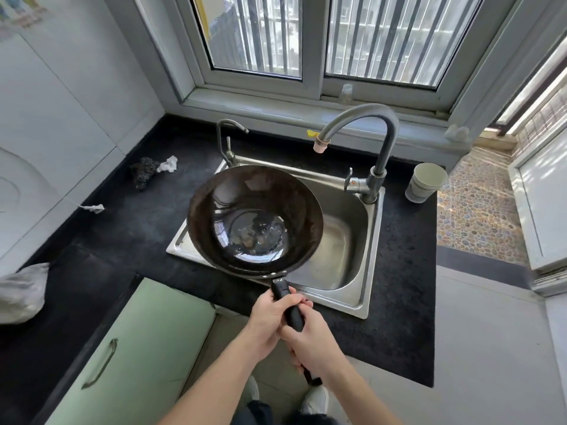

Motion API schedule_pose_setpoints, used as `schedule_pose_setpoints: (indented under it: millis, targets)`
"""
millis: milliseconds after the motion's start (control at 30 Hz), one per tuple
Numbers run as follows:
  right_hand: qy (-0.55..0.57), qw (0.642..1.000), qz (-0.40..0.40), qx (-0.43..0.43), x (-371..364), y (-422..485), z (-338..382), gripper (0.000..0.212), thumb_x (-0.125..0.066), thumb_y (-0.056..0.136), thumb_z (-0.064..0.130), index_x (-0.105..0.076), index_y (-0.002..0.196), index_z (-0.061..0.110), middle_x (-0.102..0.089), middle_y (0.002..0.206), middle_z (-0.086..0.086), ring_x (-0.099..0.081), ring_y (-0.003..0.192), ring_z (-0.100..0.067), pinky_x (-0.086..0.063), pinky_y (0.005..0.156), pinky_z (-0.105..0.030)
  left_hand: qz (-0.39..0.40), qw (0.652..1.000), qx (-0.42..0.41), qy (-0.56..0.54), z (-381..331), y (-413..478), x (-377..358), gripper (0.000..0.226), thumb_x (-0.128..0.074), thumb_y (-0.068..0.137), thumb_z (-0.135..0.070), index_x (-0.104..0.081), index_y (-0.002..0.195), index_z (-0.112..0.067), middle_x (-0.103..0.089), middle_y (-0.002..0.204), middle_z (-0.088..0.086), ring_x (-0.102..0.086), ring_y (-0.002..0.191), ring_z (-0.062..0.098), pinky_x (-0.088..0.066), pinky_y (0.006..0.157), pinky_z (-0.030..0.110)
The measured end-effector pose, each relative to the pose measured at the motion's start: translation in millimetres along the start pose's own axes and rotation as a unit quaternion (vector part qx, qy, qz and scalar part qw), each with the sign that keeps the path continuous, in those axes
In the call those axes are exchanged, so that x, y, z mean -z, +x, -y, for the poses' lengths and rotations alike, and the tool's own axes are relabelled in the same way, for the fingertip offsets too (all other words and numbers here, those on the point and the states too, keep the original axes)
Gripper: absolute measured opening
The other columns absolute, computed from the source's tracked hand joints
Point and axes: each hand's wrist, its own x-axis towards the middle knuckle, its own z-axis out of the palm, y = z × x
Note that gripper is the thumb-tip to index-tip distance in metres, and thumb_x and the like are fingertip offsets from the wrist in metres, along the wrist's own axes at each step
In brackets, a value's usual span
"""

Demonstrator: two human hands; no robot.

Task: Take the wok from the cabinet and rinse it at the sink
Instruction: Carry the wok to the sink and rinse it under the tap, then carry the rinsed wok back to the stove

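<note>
One wok [254, 220] over one sink [352, 240]; left hand [270, 317] and right hand [310, 342] both grasping its handle [288, 305]; two faucets.

Wok [254, 219] covers the sink's [372, 265] left half (right half open); faucet [377, 142] overhangs.

Glossy dark metal wok [254, 219], brushed steel sink [346, 240] — countertop [122, 228] seemingly matt
</note>
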Motion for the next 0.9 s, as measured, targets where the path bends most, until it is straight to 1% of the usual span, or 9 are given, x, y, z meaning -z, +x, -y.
schedule_pose_setpoints:
  millis: [67, 133, 267, 333, 433, 533, 667, 800, 900]
  targets:
    - [-0.042, 0.999, -0.017, 0.014, -0.9, -5.3, -3.8, 0.015, -0.056, 0.086, 0.016, -0.059, 0.1, 0.015, -0.062, 0.064, -0.008, -0.054, 0.039, -0.021, -0.044, 0.036, -0.029, -0.004, 1.0, 0.001, 0.002, 4.7, -4.4, -0.9, 0.006, -0.065, 0.092, -0.004, -0.059, 0.092, -0.002, -0.069, 0.08, 0.011, -0.073, 0.082, 0.023, -0.06, 0.075, 0.031]
    - [-0.067, 0.997, -0.023, 0.022, -3.2, -12.2, -7.7, 0.009, -0.055, 0.088, 0.016, -0.058, 0.097, 0.014, -0.062, 0.064, -0.007, -0.053, 0.036, -0.018, -0.042, 0.034, -0.028, -0.014, 1.0, 0.005, 0.002, 9.7, -9.2, 0.3, 0.01, -0.066, 0.093, -0.009, -0.059, 0.092, -0.002, -0.066, 0.077, 0.009, -0.074, 0.081, 0.022, -0.061, 0.073, 0.031]
    - [-0.081, 0.996, -0.03, 0.024, -19.7, -27.1, -14.0, 0.009, -0.054, 0.087, 0.015, -0.058, 0.095, 0.016, -0.061, 0.062, -0.005, -0.052, 0.034, -0.017, -0.04, 0.033, -0.027, -0.019, 1.0, 0.008, 0.005, 20.4, -22.7, 11.8, 0.013, -0.065, 0.094, -0.01, -0.055, 0.09, -0.003, -0.059, 0.076, 0.008, -0.075, 0.078, 0.021, -0.061, 0.071, 0.032]
    - [-0.08, 0.996, -0.035, 0.019, -32.9, -31.7, -15.8, 0.012, -0.053, 0.085, 0.015, -0.059, 0.096, 0.015, -0.061, 0.065, -0.007, -0.054, 0.037, -0.018, -0.041, 0.034, -0.028, -0.027, 1.0, 0.004, 0.005, 24.1, -29.0, 20.8, 0.014, -0.065, 0.094, -0.01, -0.054, 0.088, -0.004, -0.058, 0.075, 0.008, -0.074, 0.078, 0.022, -0.06, 0.07, 0.032]
    - [-0.074, 0.996, -0.048, 0.009, -54.8, -37.9, -13.8, 0.012, -0.054, 0.084, 0.017, -0.058, 0.095, 0.017, -0.064, 0.075, -0.007, -0.059, 0.047, -0.018, -0.047, 0.041, -0.029, -0.036, 0.999, -0.001, -0.004, 25.1, -38.6, 35.7, 0.016, -0.064, 0.094, -0.01, -0.051, 0.087, -0.005, -0.056, 0.075, 0.011, -0.071, 0.073, 0.023, -0.059, 0.068, 0.033]
    - [-0.077, 0.996, -0.049, 0.004, -76.1, -47.1, -9.1, 0.011, -0.056, 0.084, 0.013, -0.059, 0.095, 0.015, -0.065, 0.072, -0.006, -0.059, 0.044, -0.015, -0.047, 0.042, -0.028, -0.027, 0.999, -0.012, -0.02, 23.3, -52.2, 53.0, 0.018, -0.063, 0.094, -0.009, -0.05, 0.082, -0.006, -0.058, 0.07, 0.012, -0.068, 0.069, 0.024, -0.057, 0.07, 0.035]
    - [-0.086, 0.995, -0.039, 0.011, -107.0, -56.4, -8.0, 0.015, -0.057, 0.079, 0.016, -0.061, 0.09, 0.007, -0.065, 0.064, -0.009, -0.059, 0.044, -0.019, -0.047, 0.043, -0.034, -0.029, 0.998, -0.046, -0.022, 19.6, -74.0, 83.2, 0.016, -0.063, 0.094, -0.008, -0.052, 0.084, -0.005, -0.061, 0.064, 0.006, -0.068, 0.073, 0.024, -0.056, 0.074, 0.037]
    - [-0.093, 0.995, -0.018, 0.029, -134.9, -65.7, -3.2, 0.027, -0.053, 0.068, 0.024, -0.06, 0.082, 0.002, -0.058, 0.054, -0.006, -0.055, 0.042, -0.021, -0.044, 0.043, -0.036, -0.034, 0.996, -0.074, -0.021, 17.1, -96.8, 116.2, 0.015, -0.062, 0.096, -0.012, -0.053, 0.087, -0.004, -0.065, 0.081, 0.019, -0.07, 0.071, 0.021, -0.058, 0.065, 0.031]
    - [-0.088, 0.995, 0.022, 0.042, -152.6, -73.6, 0.6, 0.027, -0.051, 0.066, 0.02, -0.058, 0.082, 0.0, -0.055, 0.05, -0.006, -0.051, 0.04, -0.024, -0.041, 0.042, -0.033, -0.043, 0.994, -0.094, -0.038, 16.5, -111.6, 138.3, 0.015, -0.061, 0.097, -0.012, -0.051, 0.09, -0.004, -0.062, 0.089, 0.025, -0.07, 0.07, 0.02, -0.057, 0.064, 0.029]
